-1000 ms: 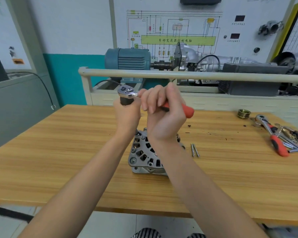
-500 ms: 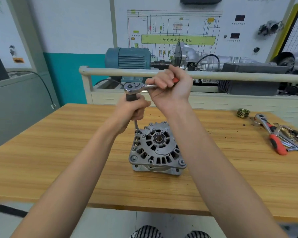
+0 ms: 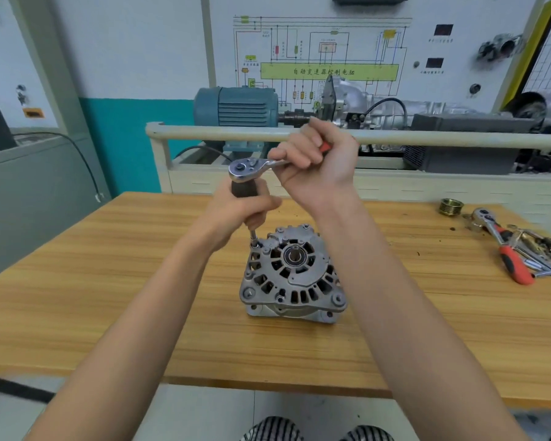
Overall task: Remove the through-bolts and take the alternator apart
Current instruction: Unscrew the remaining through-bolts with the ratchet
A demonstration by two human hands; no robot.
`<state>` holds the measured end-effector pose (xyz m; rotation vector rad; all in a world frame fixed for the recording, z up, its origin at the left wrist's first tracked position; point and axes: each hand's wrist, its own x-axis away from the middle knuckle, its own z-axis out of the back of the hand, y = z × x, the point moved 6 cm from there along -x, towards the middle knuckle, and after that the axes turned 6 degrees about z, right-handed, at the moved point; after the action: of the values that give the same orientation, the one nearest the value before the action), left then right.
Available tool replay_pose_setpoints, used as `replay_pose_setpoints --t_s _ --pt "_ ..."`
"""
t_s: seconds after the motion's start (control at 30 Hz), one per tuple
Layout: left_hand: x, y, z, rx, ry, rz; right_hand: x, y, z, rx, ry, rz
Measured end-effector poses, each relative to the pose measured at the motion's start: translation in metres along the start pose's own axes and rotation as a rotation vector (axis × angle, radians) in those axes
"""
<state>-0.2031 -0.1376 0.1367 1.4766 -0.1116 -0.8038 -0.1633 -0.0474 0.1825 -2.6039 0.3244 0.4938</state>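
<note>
Head view: the alternator [image 3: 291, 275] sits face-up mid-way across the wooden table [image 3: 109, 297]. A socket extension [image 3: 253, 234] stands on its upper-left bolt. The left hand [image 3: 236, 214] grips the extension's dark collar; the right hand [image 3: 318, 168] grips the ratchet [image 3: 252, 167] handle. A second ratchet [image 3: 503, 246] lies far right.

A technical training workshop, a wiring diagram board [image 3: 315, 55] hanging on the wall, a blue electric motor [image 3: 236, 106] standing coupled to a gearbox [image 3: 357, 97] behind a rail, ratchet wrenches [image 3: 506, 246] lying on a wooden workbench [image 3: 109, 281].
</note>
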Motion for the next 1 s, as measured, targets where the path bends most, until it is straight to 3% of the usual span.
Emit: replay_pose_setpoints --t_s 0.07,0.13,0.23,0.37,0.43,0.53,0.7,0.77,0.87,1.0 --pt "-0.002 0.000 -0.004 0.008 -0.127 0.048 -0.008 0.000 0.000 -0.016 0.029 -0.081" --pt "-0.004 -0.002 -0.005 0.082 -0.091 0.063 -0.009 0.001 0.000 -0.019 0.057 -0.056" --pt "-0.003 -0.008 -0.002 0.171 0.096 0.037 0.005 0.004 0.004 -0.019 0.049 0.146" --pt "0.004 -0.011 0.005 0.221 0.481 -0.026 0.042 0.014 0.000 0.142 -0.123 0.512" --pt "0.006 -0.010 0.005 0.222 0.568 -0.055 0.050 0.016 -0.004 0.220 -0.195 0.621" --pt "0.005 -0.009 0.006 0.164 0.461 -0.032 0.039 0.011 -0.007 0.192 -0.207 0.500" --pt "0.000 0.001 0.003 -0.066 0.039 -0.012 -0.005 0.004 -0.001 0.010 -0.031 -0.030" --pt "-0.002 0.001 -0.002 -0.031 -0.102 0.036 -0.012 0.004 0.001 -0.032 -0.008 -0.118" --pt "-0.004 -0.003 -0.006 0.111 -0.059 0.048 -0.009 0.002 0.004 -0.071 0.025 -0.033" --pt "-0.003 -0.006 -0.003 0.167 0.102 -0.005 0.022 0.005 0.008 -0.019 -0.031 0.295"
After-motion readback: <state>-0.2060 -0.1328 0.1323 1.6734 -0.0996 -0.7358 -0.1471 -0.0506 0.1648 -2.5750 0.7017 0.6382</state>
